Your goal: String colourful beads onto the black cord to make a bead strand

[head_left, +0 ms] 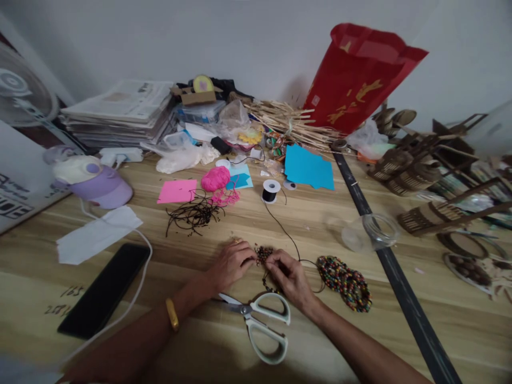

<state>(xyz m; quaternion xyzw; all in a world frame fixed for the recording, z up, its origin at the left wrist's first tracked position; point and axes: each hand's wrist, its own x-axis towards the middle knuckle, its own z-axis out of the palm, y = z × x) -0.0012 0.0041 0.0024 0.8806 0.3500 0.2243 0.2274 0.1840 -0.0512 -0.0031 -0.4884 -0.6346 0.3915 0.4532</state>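
Observation:
Small dark and brown beads (264, 254) lie in a little pile between my hands. My left hand (234, 260) rests at the pile's left edge, fingers bent together, with what they hold too small to tell. My right hand (288, 276) is closed in a pinch at the pile's right edge, by a black cord (283, 229) that runs from a white spool (271, 191). A short beaded strand (269, 286) hangs beneath its fingers. White-handled scissors (266, 333) lie below both hands. Coiled multicoloured bead strings (344, 282) lie to the right.
Black cord scraps (196, 213), pink yarn (216, 178) and blue paper (309, 167) lie farther back. A phone (104, 290) and white cable lie left. At the right are a clear plastic ring (370, 233) and woven baskets (430, 216). A red bag (360, 80) stands behind.

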